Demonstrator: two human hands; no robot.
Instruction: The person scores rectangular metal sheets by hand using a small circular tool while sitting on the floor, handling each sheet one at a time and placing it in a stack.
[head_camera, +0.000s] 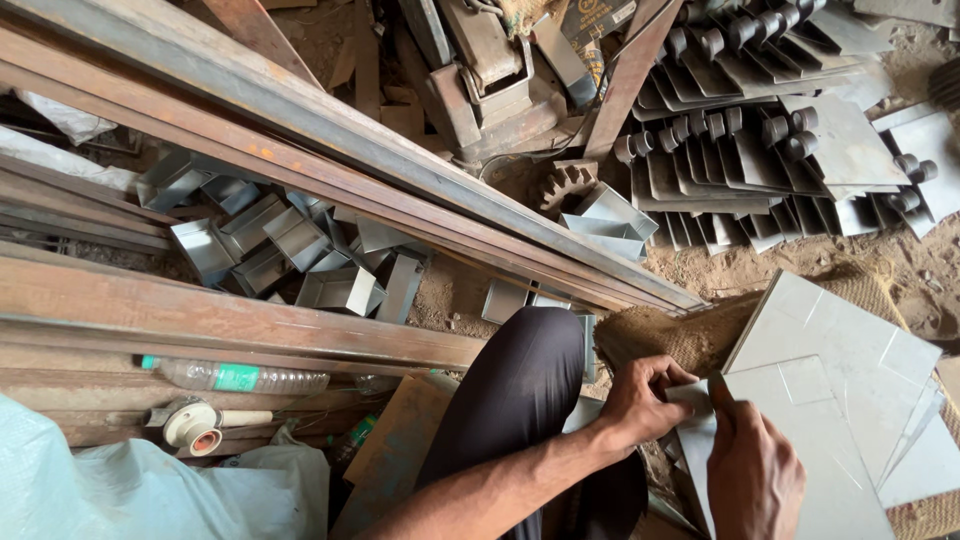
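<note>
My left hand (643, 402) pinches the left edge of a flat grey sheet-metal piece (800, 440) at the bottom right. On the same sheet, just to the right of the left hand, my right hand (752, 470) grips it with fingers curled over the edge. The sheet lies on a stack of similar cut grey sheets (850, 350) resting on burlap (680, 335). My knee in dark trousers (525, 390) is bent in front of me.
Long rusty steel bars (330, 160) run diagonally across the view. Several folded metal boxes (290, 250) lie between them. Hinged metal plates (780, 150) are piled at the top right. A plastic bottle (240, 377) and a tape roll (192, 427) sit at the lower left.
</note>
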